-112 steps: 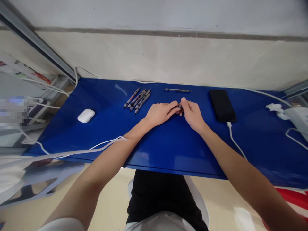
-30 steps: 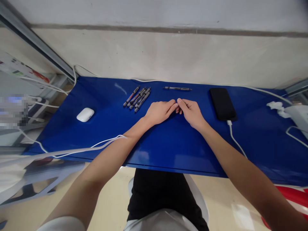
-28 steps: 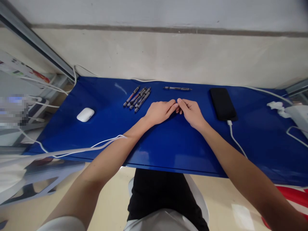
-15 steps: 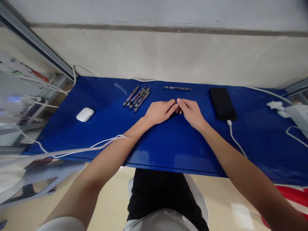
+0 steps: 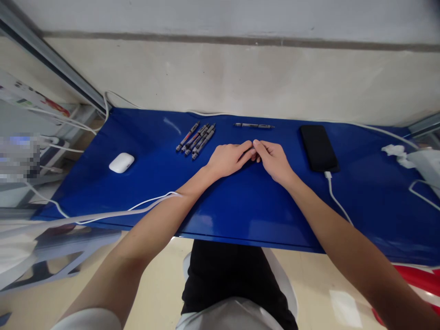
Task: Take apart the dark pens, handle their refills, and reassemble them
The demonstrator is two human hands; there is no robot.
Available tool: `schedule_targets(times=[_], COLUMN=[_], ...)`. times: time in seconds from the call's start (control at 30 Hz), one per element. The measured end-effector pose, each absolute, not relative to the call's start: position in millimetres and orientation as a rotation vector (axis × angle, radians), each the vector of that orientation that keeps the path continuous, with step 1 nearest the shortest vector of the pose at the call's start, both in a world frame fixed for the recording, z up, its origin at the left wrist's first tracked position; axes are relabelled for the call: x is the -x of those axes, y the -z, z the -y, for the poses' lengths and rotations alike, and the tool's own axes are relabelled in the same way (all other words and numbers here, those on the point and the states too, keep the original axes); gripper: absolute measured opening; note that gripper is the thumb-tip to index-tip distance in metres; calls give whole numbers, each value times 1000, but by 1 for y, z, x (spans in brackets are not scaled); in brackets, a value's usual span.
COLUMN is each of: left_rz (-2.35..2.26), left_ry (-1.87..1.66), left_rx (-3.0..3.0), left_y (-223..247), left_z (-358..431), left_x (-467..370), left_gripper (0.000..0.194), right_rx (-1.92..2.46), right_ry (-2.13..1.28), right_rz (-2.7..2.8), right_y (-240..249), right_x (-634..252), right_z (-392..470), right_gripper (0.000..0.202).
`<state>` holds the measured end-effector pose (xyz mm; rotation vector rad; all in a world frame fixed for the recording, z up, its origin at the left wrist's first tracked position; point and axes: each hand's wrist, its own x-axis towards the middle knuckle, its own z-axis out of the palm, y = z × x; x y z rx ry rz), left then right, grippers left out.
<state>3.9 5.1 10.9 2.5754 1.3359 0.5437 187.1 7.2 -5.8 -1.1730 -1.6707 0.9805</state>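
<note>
My left hand (image 5: 228, 159) rests on the blue table, back up, thumb and fingers stretched toward the right. My right hand (image 5: 272, 159) lies opposite, its thumb meeting the left fingertips; its other fingers are partly hidden and look loosely bent. I see nothing held in either hand. Beyond my left hand, several grey pens (image 5: 195, 140) lie side by side in a slanted group, one with an orange-red mark. Farther back, a single grey pen (image 5: 253, 125) lies crosswise, apart from both hands.
A white earbud case (image 5: 121, 162) sits at the left of the blue table (image 5: 240, 215). A black phone (image 5: 318, 147) with a white cable (image 5: 335, 198) plugged in lies at the right. Another white cable (image 5: 134, 214) crosses my left forearm. A wall (image 5: 220, 78) stands behind the table.
</note>
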Motion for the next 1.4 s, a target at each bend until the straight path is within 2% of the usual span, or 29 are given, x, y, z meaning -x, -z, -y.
schedule_targets(times=[1.4], left_rz=[-1355], left_ry=[-537], left_rx=[-2588], left_y=[-10], left_z=[-5], left_x=[-4], left_gripper=[45], right_rx=[1168], right_ry=[-975], right_rz=[1672], right_y=[7], right_x=[-186], right_z=[-7], right_gripper=[54])
